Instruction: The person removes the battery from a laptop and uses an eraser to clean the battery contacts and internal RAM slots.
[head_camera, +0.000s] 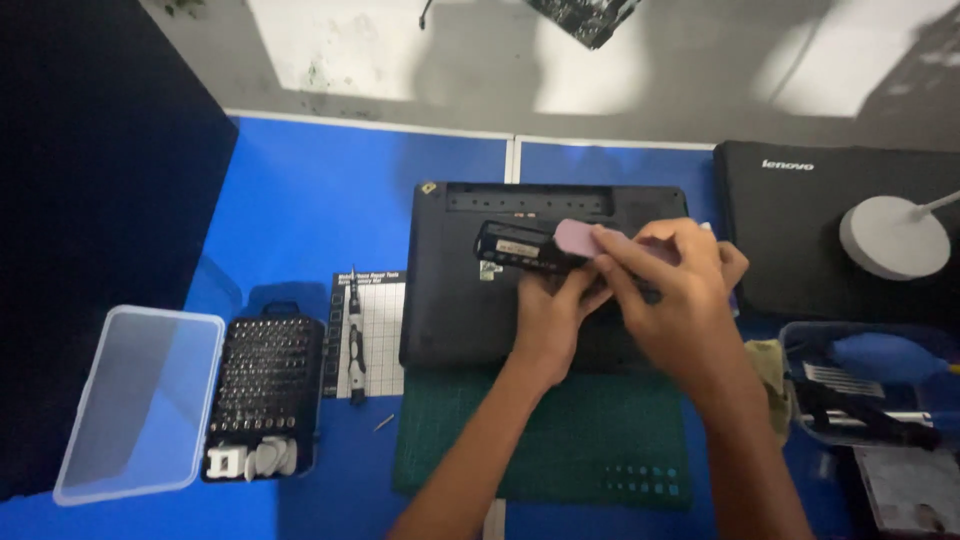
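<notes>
A black laptop (450, 290) lies bottom-up on a green cutting mat (590, 450). My left hand (548, 315) holds a long black battery pack (515, 245) just above the laptop's base. My right hand (672, 300) pinches a small pale purple block, like an eraser (576, 237), and presses it against the right end of the battery pack. Both hands meet over the laptop's middle.
A black screwdriver bit set (262, 385) with its clear lid (140, 400) lies left. A screwdriver (355, 350) rests on a white grid sheet (385, 325). A second closed black laptop (800, 230) with a white round lamp base (893, 237) sits right. A blue tray (870, 385) holds tools.
</notes>
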